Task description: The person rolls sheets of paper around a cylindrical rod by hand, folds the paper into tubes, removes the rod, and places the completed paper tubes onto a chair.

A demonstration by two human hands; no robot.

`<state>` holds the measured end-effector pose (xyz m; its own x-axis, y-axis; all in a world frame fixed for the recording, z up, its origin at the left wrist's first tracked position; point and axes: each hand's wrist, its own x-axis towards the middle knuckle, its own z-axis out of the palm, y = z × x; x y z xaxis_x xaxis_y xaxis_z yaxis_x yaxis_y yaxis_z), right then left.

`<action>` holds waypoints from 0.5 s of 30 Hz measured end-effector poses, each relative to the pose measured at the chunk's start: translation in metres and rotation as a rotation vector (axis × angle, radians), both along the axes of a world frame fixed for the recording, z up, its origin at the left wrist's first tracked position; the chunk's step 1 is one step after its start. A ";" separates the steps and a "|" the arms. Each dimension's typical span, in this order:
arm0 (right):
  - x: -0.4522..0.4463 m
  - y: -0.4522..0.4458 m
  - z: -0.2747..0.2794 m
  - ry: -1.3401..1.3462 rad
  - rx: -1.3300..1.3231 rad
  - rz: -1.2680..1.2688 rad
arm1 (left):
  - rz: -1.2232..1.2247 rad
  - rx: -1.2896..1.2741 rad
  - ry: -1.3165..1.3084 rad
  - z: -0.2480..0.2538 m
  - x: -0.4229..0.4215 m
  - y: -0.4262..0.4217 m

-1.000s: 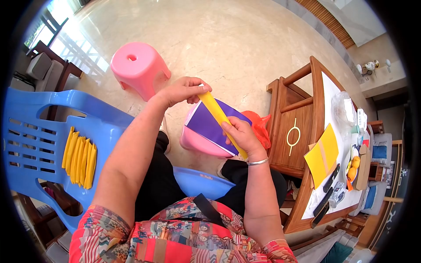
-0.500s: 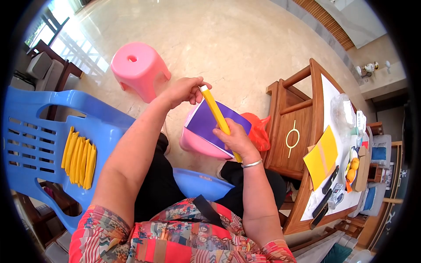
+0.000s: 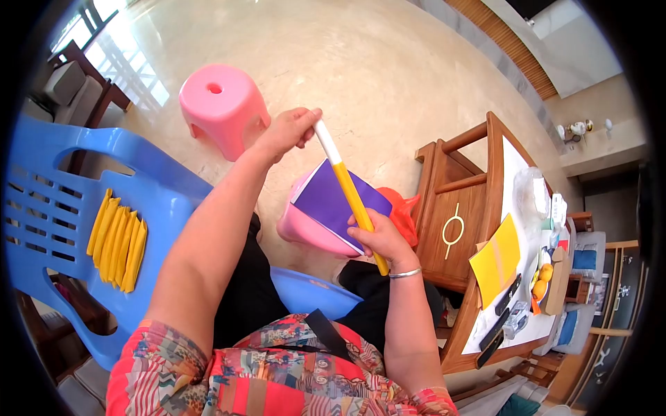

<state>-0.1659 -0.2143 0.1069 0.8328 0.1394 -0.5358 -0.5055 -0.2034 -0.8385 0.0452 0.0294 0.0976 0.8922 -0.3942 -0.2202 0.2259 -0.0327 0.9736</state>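
Observation:
A slim yellow tube (image 3: 353, 195) slants across the middle, its lower part gripped in my right hand (image 3: 386, 240), which wears a silver bangle. From the tube's upper end sticks out a white rod (image 3: 327, 141). The fingertips of my left hand (image 3: 291, 132) pinch the rod's tip. Below the tube, a purple sheet (image 3: 316, 201) lies on a pink stool (image 3: 295, 225). Several similar yellow pieces (image 3: 114, 239) rest in a row on the blue chair (image 3: 156, 184) to my left.
Another pink stool (image 3: 218, 97) stands on the floor ahead. A red plastic bag (image 3: 402, 211) is beside the nearer stool. On the right, a wooden table (image 3: 458, 333) carries a yellow sheet (image 3: 496, 263), dark remote-like objects (image 3: 494, 333) and oranges (image 3: 540, 289).
Much more of the white rod now shows above the yellow tube. My left hand has moved slightly up with its tip, while my right hand has shifted a little down with the tube.

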 end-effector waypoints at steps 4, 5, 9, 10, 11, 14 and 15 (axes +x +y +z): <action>-0.007 -0.018 0.011 0.063 -0.076 0.034 | 0.335 0.029 -0.053 -0.015 0.023 0.023; -0.009 -0.026 0.014 0.079 -0.112 0.046 | 0.431 0.050 -0.057 -0.022 0.029 0.031; -0.011 -0.061 0.026 0.081 -0.254 0.029 | 0.504 0.046 -0.027 -0.056 0.046 0.055; -0.008 -0.071 0.025 0.025 -0.235 -0.044 | 0.490 0.167 -0.015 -0.063 0.045 0.052; -0.005 -0.077 0.021 -0.028 -0.212 -0.120 | 0.472 0.294 -0.003 -0.069 0.044 0.050; 0.013 -0.076 0.005 -0.284 -0.162 -0.351 | 0.210 0.466 0.119 -0.089 0.015 0.011; 0.016 -0.071 -0.004 -0.360 -0.134 -0.435 | 0.101 0.545 0.178 -0.089 0.001 -0.003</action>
